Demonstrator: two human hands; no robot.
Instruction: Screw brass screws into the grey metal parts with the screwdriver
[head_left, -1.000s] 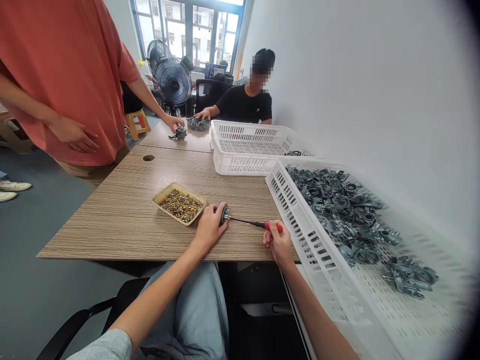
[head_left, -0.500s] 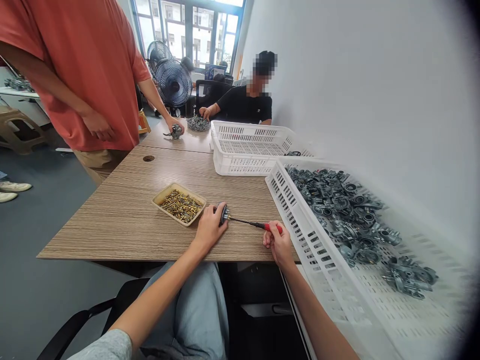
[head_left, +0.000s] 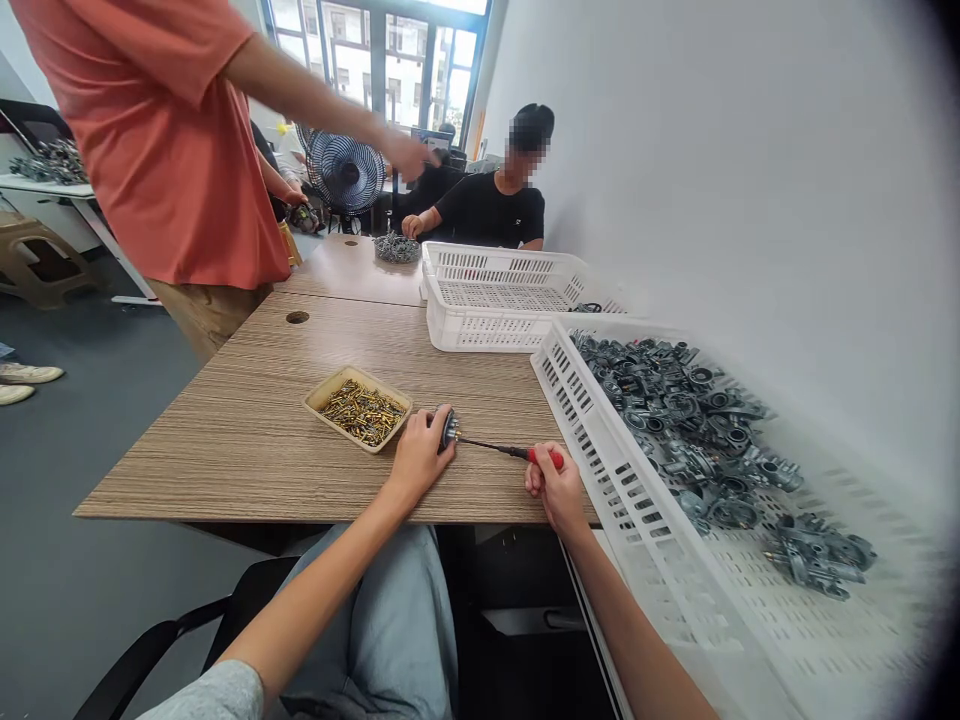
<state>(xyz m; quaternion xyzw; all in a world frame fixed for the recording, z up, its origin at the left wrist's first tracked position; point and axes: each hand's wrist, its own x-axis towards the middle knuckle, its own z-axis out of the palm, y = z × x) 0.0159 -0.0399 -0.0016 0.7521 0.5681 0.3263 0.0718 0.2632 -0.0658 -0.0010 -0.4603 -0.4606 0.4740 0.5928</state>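
My left hand (head_left: 422, 452) is closed around a metal carburetor (head_left: 450, 428) and steadies it on the wood-grain table (head_left: 247, 430). The fingers hide much of that part. In my right hand (head_left: 556, 482) is the red handle of a screwdriver (head_left: 514, 451). Its long dark shaft points left, with the tip at a small brass-coloured piece on the carburetor's right side. Just left of my left hand stands a cream tray (head_left: 319, 408) of small brass screw-like pieces (head_left: 361, 410).
At right, a white basket (head_left: 600, 430) holds many carburetors (head_left: 697, 430). Behind it is another white basket (head_left: 487, 333) with a few dark parts. A person in an orange shirt (head_left: 172, 150) stands at left; a person in black (head_left: 491, 210) sits beyond, by a bowl of metal parts (head_left: 396, 248).
The standing person's arm has risen from the far table and now reaches out to the right. The metal part there has left the tabletop. My hands, screwdriver and carburetor look almost unmoved.
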